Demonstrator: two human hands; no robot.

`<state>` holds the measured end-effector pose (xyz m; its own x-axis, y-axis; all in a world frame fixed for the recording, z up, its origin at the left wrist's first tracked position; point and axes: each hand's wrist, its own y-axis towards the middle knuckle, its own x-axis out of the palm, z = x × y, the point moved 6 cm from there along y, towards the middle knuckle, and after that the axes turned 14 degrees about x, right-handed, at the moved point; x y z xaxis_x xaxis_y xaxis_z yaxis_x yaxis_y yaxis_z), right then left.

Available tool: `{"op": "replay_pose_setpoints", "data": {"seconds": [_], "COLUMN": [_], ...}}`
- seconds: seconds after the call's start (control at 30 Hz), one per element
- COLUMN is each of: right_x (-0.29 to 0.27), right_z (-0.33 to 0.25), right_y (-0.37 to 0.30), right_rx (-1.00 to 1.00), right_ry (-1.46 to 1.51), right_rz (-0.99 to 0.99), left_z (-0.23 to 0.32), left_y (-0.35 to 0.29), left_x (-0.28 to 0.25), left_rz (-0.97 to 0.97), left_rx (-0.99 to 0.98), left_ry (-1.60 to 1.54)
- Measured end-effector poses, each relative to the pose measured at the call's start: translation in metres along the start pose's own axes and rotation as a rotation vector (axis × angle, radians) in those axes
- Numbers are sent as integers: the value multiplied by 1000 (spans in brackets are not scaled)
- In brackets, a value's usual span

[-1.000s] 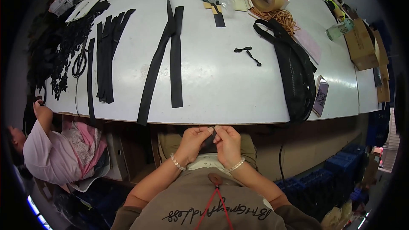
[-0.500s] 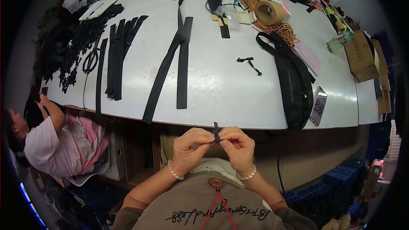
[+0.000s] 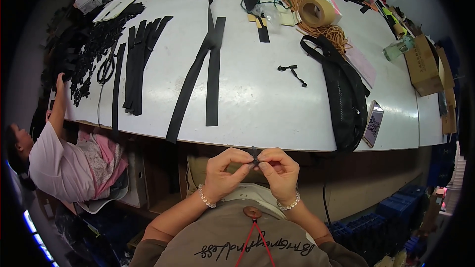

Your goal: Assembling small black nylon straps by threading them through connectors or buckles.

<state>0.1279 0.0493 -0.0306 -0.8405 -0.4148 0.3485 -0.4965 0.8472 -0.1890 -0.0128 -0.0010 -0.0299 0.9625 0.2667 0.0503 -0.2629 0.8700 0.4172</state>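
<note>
Just off the table's near edge, my left hand and my right hand meet, thumb against forefinger on each. Pinched between them is a small dark strip, its upper end sticking up past the fingertips; its exact kind is too small to tell. On the table beyond lie two small black cord pieces with knobbed ends. Long flat black straps lie ahead of my left hand. To the right rests a black bag with a zip and a strap loop.
More black straps, scissors and a heap of black pieces cover the white table's left side. Tape, orange cord, a phone, a bottle and a carton stand right. A co-worker sits left.
The co-worker's arm has stretched forward to the black heap at the table's left. My hands stay together on the small strip, which now shows less above my fingertips.
</note>
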Motion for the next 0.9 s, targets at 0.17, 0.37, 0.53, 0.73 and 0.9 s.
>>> {"op": "replay_pose_setpoints", "data": {"seconds": [0.17,0.37,0.53,0.73,0.9], "right_x": [-4,-19,-28,-33,-31], "right_z": [3,42,71,98,91], "right_y": [0,-4,-1,0,2], "right_rx": [13,419,640,622,565], "right_ry": [-5,23,113,301,284], "right_rz": [11,68,130,210,249], "left_z": [-5,-43,-70,-91,-93], "left_y": [-3,-37,-49,-56,-57], "left_x": [4,9,9,9,11], "left_rz": [-5,118,144,166,153], "left_rx": [-37,-511,-628,-750,-722], "left_ry": [-32,-177,-211,-256,-239]}}
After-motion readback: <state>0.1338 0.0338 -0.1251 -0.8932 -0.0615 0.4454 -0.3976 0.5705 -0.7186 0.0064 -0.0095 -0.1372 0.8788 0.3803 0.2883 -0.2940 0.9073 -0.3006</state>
